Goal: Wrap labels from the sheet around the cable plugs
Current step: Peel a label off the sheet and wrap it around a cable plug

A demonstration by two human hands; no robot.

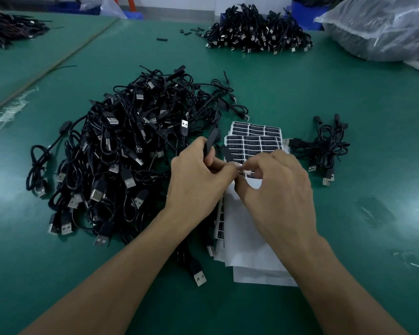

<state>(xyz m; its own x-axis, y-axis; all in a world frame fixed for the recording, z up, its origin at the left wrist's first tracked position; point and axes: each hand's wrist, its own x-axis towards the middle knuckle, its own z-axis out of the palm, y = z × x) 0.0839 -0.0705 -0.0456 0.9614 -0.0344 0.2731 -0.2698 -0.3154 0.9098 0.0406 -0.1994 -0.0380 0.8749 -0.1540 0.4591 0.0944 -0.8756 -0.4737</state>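
Observation:
My left hand [198,175] grips a black cable plug [211,142] that sticks up past the knuckles. My right hand [273,184] pinches a small label at its fingertips, right beside the left thumb; the label itself is mostly hidden. Under both hands lies a stack of label sheets [257,141] with rows of black labels, and peeled white backing [249,252] spreads toward me. A large heap of black USB cables [121,153] lies left of the hands. A small bunch of cables [324,148] rests to the right of the sheets.
The green table [373,105] carries another cable pile [257,32] at the back, a clear plastic bag [382,27] at the back right and more cables [7,27] at the far left. One USB plug [198,274] lies near my left forearm.

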